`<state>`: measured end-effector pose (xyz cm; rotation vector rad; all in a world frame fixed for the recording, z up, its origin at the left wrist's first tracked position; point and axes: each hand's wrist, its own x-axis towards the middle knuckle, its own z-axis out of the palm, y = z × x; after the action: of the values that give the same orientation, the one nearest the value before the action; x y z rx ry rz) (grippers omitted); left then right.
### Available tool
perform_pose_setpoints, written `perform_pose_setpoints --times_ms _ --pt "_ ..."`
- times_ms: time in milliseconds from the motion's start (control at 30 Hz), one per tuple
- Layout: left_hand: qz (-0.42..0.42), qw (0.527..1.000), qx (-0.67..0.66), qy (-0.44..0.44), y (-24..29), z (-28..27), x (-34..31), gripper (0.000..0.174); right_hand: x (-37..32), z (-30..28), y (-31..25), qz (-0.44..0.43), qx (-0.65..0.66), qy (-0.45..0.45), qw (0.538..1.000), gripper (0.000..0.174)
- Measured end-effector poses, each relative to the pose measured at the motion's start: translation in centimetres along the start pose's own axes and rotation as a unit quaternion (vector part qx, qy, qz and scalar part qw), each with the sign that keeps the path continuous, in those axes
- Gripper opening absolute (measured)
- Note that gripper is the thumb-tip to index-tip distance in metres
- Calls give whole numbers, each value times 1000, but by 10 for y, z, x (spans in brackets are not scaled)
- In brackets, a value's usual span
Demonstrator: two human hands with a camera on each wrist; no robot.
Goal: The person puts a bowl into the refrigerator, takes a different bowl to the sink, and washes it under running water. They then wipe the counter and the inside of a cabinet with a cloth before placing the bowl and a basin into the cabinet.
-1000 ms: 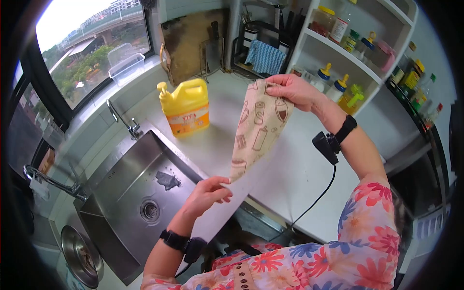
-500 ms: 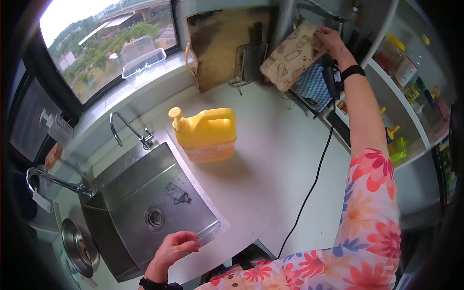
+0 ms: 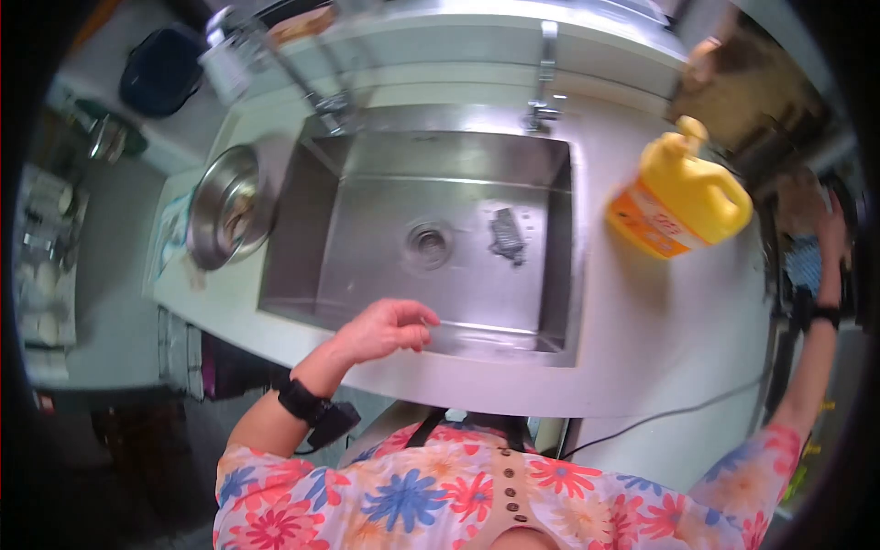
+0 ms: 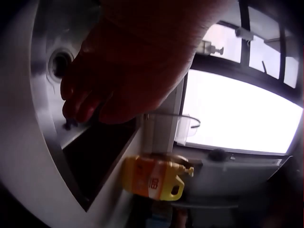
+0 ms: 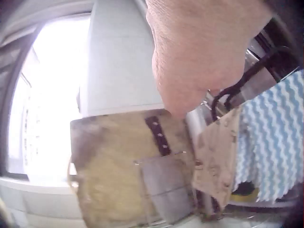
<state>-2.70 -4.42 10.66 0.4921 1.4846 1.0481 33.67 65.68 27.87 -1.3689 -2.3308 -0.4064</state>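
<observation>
My left hand (image 3: 403,325) hovers over the front rim of the steel sink (image 3: 550,275), fingers loosely curled and holding nothing. The left wrist view shows the left hand (image 4: 95,102) just above the basin near the drain (image 4: 59,64). My right hand (image 3: 832,220) reaches up at the far right to a wire rack, where a beige patterned cloth (image 5: 216,161) hangs beside a blue-and-white cloth (image 5: 270,147). The right hand (image 5: 190,95) is right above the beige cloth; its fingers are hidden, so any grip is unclear.
A yellow detergent jug (image 3: 683,197) stands on the counter right of the sink. A dark rag (image 3: 506,236) lies in the basin by the drain (image 3: 428,243). A metal bowl (image 3: 225,206) sits at the left. A wooden cutting board (image 5: 123,171) and cleaver (image 5: 166,185) lean by the rack.
The left hand let go of the beige cloth and dropped to the sink's front rim. The right hand carried the cloth up to the rack. The head view swung down over the sink.
</observation>
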Motion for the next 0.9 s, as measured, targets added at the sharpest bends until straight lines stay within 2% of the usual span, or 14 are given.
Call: perform_pose_setpoints --times_ms 67,133,200,233,300,467,533,600,667,733,767,833,867,900 --pt "10 999 -5 42 -14 -37 -34 25 -19 2 5 -93 196 -24 976 43" --pt "-11 993 25 118 -25 -48 -49 22 -42 -15 -19 -122 185 -70 973 38" --pt "-14 986 41 163 -43 -61 -65 23 -75 -27 -47 -129 284 -133 941 34" --pt "-17 977 47 209 -51 -76 -77 23 -102 -41 -78 -132 282 -132 941 34" --pt "-10 963 15 268 -66 -112 -111 21 -167 -72 -169 -72 394 -234 886 29" --pt "108 960 -16 258 -100 -207 -175 16 -300 -141 -367 -51 376 -338 861 21" --pt "196 939 35 279 -90 -240 -188 16 -334 -142 -442 -91 390 -368 839 20" --pt "238 889 186 344 -71 -277 -180 22 -357 -148 -537 -118 443 -406 790 20" --pt "189 871 314 327 -62 -298 -157 29 -370 -134 -613 -232 430 -420 765 19" --pt "262 774 492 300 -79 -320 -121 27 -389 -114 -685 -329 452 -410 721 19" --pt "267 773 491 301 -83 -321 -112 27 -397 -121 -722 -401 421 -384 718 19" --pt "161 758 559 297 -84 -323 -100 24 -410 -119 -781 -430 419 -372 708 19" --pt "165 757 558 297 -82 -329 -94 24 -414 -111 -804 -433 400 -364 721 19" --pt "122 790 528 287 -79 -336 -91 24 -417 -99 -823 -436 385 -356 731 20"
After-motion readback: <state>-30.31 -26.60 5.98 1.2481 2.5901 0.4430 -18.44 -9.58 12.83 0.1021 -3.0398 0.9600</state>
